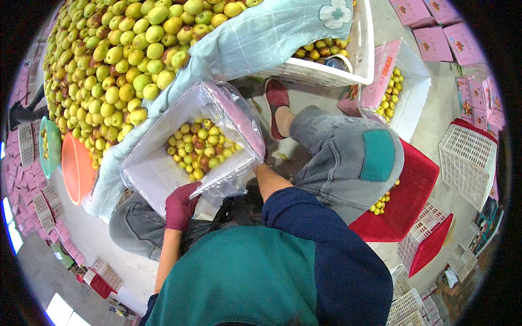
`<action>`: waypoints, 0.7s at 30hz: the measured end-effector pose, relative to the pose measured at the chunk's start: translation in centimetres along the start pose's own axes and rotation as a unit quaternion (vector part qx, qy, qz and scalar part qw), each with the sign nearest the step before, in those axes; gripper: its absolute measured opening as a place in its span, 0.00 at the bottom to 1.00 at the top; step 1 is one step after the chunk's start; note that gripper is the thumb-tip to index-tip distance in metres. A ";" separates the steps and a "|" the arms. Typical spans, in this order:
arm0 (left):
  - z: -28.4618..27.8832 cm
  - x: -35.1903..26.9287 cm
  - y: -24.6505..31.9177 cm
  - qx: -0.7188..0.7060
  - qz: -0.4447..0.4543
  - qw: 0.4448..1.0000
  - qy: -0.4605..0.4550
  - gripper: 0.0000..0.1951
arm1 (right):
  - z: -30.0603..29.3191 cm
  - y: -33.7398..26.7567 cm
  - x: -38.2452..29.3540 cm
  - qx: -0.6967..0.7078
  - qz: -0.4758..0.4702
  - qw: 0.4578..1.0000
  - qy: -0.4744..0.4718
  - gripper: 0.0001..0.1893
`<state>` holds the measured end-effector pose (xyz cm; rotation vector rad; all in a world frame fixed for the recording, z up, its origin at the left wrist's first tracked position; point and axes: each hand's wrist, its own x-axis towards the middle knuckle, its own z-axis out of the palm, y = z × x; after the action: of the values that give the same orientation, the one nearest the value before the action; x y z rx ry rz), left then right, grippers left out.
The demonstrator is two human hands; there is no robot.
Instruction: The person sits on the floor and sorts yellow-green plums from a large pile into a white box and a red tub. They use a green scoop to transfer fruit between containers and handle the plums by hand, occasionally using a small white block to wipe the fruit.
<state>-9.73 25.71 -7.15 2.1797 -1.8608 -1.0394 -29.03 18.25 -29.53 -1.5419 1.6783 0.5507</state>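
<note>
An open carton (147, 179) with white inner walls and a clear plastic liner (228, 190) sits tilted at my lap. Green, yellow and brown-blotched jujubes (204, 142) lie loose in its bottom. In a maroon glove, my left hand (180, 206) grips the carton's near rim, its fingers over the edge. My right hand (265, 156) reaches past the right corner of the carton and is mostly hidden there, so its grip does not show. Ahead and left rises a big heap of jujubes (122, 69), bordered by a light-blue cloth (244, 45).
Orange (75, 169) and green (49, 146) basins stand left of the heap. A white plastic crate (326, 73) holds jujubes ahead. Another jujube-filled pink carton (412, 106) stands right, beyond my knee. A red-covered seat (408, 195) and slatted crates (467, 163) are on the right.
</note>
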 end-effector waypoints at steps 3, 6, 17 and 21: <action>-0.2 0.2 0.2 0.010 0.008 1.000 -0.005 0.20 | 0.5 -0.2 0.1 0.015 0.013 1.000 0.006 0.19; -0.5 0.5 0.7 0.016 0.016 1.000 -0.005 0.22 | 0.9 -0.5 0.3 0.027 0.025 0.999 0.011 0.18; -0.4 0.3 1.3 0.009 -0.007 1.000 0.007 0.23 | 1.4 -0.7 -0.3 0.054 0.046 0.997 0.042 0.18; -0.3 0.3 1.3 0.000 -0.004 1.000 0.007 0.24 | 1.0 -0.6 0.8 0.065 0.051 0.995 0.050 0.17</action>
<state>-10.65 25.00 -6.44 2.1916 -1.8476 -1.0234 -28.14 18.40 -30.61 -1.4164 1.8406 0.4134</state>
